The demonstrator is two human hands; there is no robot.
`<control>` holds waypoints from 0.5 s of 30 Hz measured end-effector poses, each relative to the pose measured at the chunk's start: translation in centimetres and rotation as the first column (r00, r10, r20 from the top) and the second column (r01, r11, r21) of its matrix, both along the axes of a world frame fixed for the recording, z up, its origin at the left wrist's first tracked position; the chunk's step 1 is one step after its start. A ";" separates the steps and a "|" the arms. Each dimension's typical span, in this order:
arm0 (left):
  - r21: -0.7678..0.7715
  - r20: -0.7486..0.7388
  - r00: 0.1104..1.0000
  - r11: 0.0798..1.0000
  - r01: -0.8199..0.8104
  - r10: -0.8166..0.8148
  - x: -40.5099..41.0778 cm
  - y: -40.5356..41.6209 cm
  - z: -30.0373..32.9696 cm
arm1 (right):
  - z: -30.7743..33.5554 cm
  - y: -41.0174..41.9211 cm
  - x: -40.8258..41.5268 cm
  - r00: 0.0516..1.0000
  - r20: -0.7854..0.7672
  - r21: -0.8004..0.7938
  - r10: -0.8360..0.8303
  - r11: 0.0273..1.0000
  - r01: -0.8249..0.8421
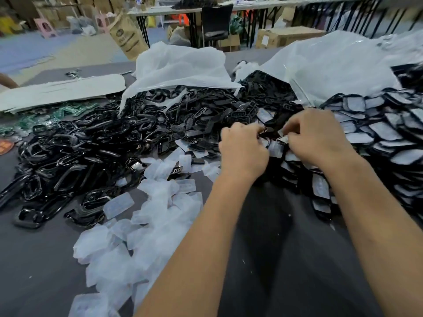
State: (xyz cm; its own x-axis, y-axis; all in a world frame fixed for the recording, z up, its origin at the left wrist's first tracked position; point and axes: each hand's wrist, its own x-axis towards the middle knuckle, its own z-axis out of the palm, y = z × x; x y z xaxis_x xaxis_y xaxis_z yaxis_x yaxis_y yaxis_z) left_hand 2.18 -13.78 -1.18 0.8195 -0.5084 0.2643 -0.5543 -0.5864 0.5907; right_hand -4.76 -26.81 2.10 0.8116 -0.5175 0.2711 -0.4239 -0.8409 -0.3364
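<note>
Two hands share one piece: the left hand (243, 152) and right hand (318, 136) pinch a small film-covered panel (282, 139) just above the pile (377, 133) on the worktop (45, 259). It seems light, stiff and slick, so it is best held by its edges, with the soft film lifted at a corner.

Print on the brown sack (128, 40) is too blurred to read.

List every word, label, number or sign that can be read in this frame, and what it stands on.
No text can be read.
Brown paper sack: round emblem and printed lines, too blurred to read.
Cardboard box: white label on its front, too small to read.
</note>
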 end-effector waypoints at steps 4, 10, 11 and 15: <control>0.152 0.039 0.960 0.947 -0.282 0.279 2.0 3.1 -0.4 | -0.6 2.8 3.0 0.992 0.092 -0.020 0.090 0.996 -0.088; 0.191 -0.013 0.952 0.935 -0.297 0.306 1.9 4.0 -2.0 | -3.2 6.2 7.7 0.997 -0.046 -0.044 0.066 0.997 -0.068; 0.181 -0.026 0.954 0.940 -0.290 0.299 2.1 4.1 -2.0 | -3.2 6.2 8.0 0.998 -0.042 -0.045 0.052 0.998 -0.054; 0.146 -0.086 0.958 0.955 -0.259 0.273 3.1 4.5 -1.5 | -2.8 6.1 8.7 0.997 -0.027 -0.045 0.069 0.997 -0.070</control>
